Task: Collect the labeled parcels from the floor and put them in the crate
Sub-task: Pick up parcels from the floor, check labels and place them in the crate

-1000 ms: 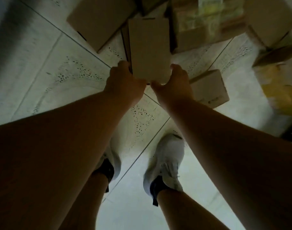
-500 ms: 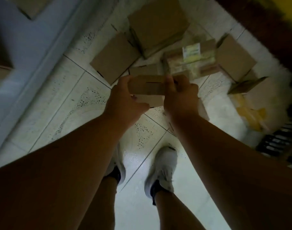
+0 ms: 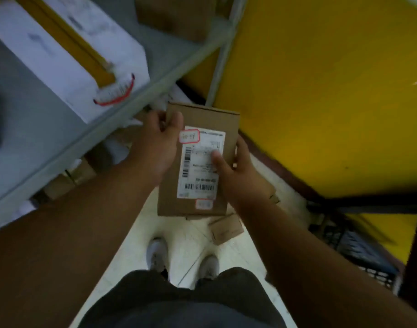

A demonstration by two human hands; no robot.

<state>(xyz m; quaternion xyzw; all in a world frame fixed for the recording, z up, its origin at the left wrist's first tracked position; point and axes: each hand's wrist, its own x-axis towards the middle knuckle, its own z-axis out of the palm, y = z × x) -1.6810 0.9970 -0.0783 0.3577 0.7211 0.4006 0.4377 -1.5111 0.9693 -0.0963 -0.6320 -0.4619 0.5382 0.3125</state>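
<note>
Both hands are on one cardboard parcel, held up off the floor at about waist height, label side up. The left hand is wrapped around the parcel's left edge with the thumb over the top corner of the white shipping label; the right hand cups the right edge, thumb pressed flat on the label — so both are clamped on it.

Just left of the left hand there's a grey metal shelf running diagonally, with a white box taped in yellow sitting on it, and more cardboard tucked underneath — pretty tight on that side. Right of the right hand it's a yellow wall with a dark baseboard. Below the right hand, down on the white tile floor, lies another small brown parcel, near the person's white shoes. Further out to the lower right of that hand there's a dark slatted crate, well apart from the parcel being held.
</note>
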